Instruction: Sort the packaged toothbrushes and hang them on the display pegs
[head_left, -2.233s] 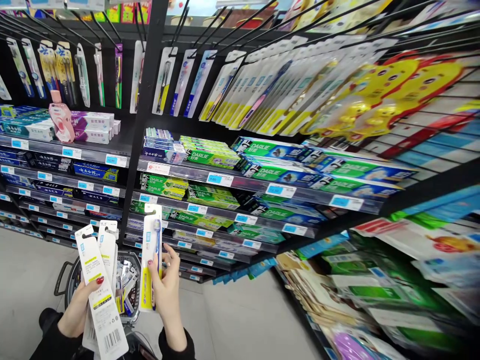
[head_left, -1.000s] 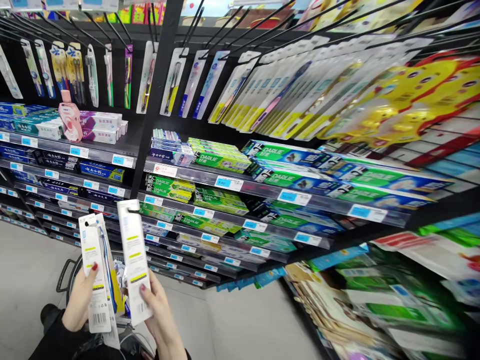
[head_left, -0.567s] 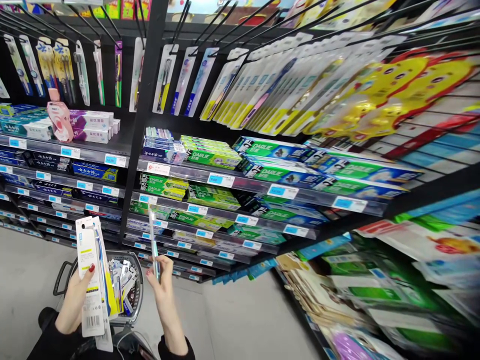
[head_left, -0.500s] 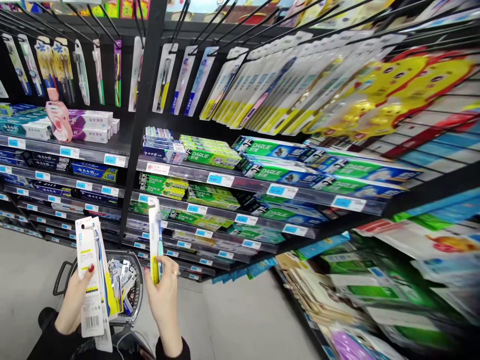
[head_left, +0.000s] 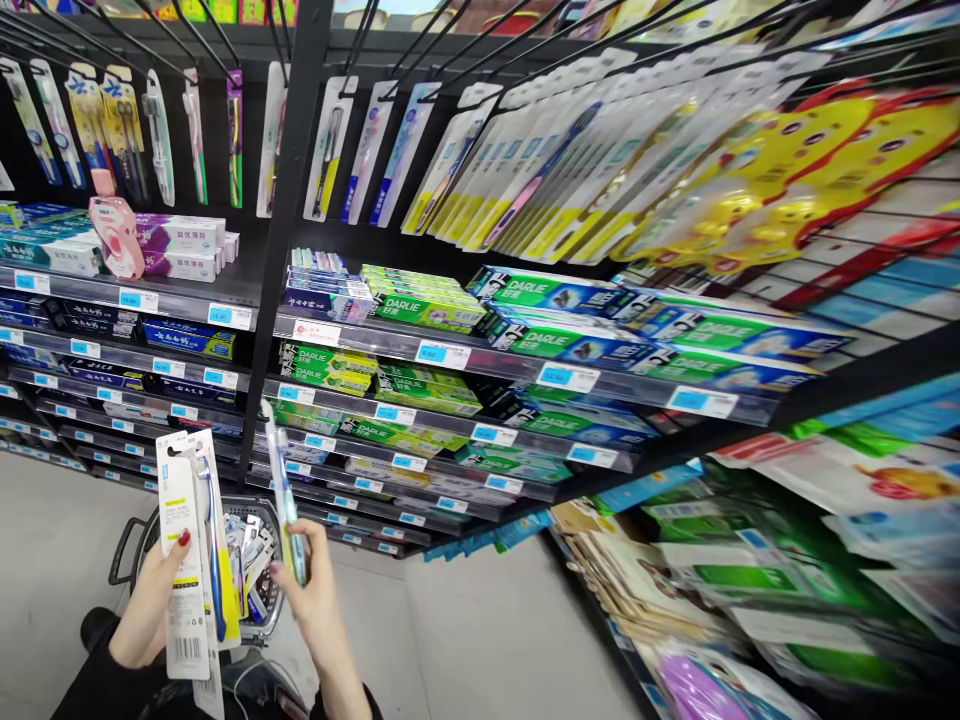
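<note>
My left hand (head_left: pixel 148 605) is closed around a couple of carded toothbrush packs (head_left: pixel 186 560), held upright with a white barcoded back facing me and a blue brush showing behind it. Between the thumb and fingers of my right hand (head_left: pixel 311 580) is another toothbrush pack (head_left: pixel 283 490), turned nearly edge-on and leaning left at its top. Below and between both hands stands a dark shopping basket (head_left: pixel 271 610), holding many small packs of toothbrushes (head_left: pixel 251 550). The packs in my left hand hide part of it.
Toothbrush packs (head_left: pixel 517 170) hang from hooks above. Toothpaste boxes (head_left: pixel 555 330) line the shelves in front, beside a pink bottle (head_left: pixel 118 235). To the right, a lower rack (head_left: pixel 630 590) with bagged goods juts out over the grey floor (head_left: pixel 465 630).
My right hand has moved left and slightly down, and its pack has turned from face-on to nearly edge-on, tilting left. My left hand's packs have shifted slightly right.
</note>
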